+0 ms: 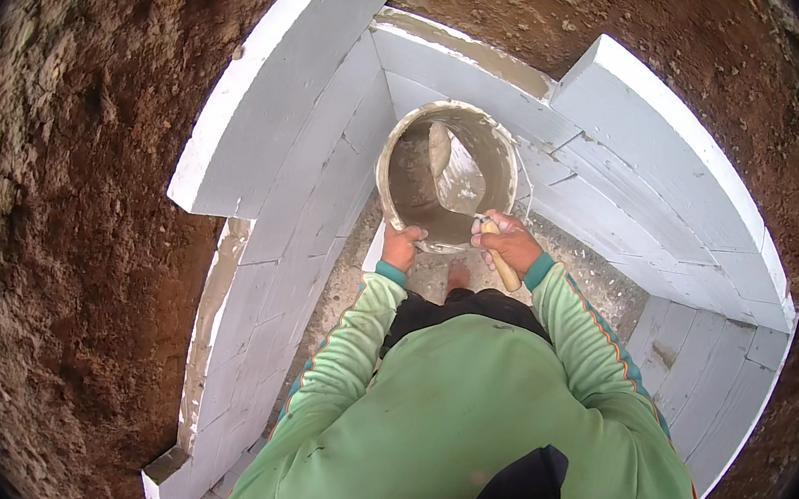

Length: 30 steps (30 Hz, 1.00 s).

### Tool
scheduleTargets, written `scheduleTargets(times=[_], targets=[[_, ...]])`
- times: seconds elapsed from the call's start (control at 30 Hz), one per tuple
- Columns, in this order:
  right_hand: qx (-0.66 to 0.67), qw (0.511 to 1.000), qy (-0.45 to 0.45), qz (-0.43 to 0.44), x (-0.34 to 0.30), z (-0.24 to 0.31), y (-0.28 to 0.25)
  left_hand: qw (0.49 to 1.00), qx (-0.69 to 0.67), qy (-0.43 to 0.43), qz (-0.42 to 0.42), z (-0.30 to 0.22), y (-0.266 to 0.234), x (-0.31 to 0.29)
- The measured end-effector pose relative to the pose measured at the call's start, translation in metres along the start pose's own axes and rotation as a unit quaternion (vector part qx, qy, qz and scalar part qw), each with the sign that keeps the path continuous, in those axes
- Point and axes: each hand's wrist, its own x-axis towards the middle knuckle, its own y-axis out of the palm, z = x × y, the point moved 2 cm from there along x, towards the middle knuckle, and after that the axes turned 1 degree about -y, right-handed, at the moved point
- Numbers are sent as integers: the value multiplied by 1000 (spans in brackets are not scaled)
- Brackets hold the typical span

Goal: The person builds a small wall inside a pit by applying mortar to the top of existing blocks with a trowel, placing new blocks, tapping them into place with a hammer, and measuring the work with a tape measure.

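Observation:
A round bucket (505, 153), its inner wall smeared with grey-brown mortar (413, 187), is in front of me. My left hand (402, 248) is closed on the bucket's near left rim. In my right hand (512, 245), at the near right of the rim, is a trowel (460, 187) gripped by its wooden handle. The trowel's blade reaches into the bucket, with a lump of mortar (439, 151) along its far left edge. A thin wire handle (527, 180) hangs at the bucket's right side.
Pale block walls (302, 174) enclose me on the left, far and right sides. Mortar lies along a lower stretch of the far wall's top (472, 48) and the left wall's top (214, 317). Brown earth (79, 203) rises outside the walls. Rough grey floor (588, 281) shows below.

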Motion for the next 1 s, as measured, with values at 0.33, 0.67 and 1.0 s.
scheduleTargets(times=[0.33,0.67,1.0], targets=[[383,920,-82,27,58,95,-56,993,-75,-87,-39,39,-27,-29],[402,881,-233,83,-37,173,-61,993,-41,-54,-95,68,-55,-33],[-111,970,-177,-122,-126,172,-55,989,-37,-141,-10,32,-38,-34]])
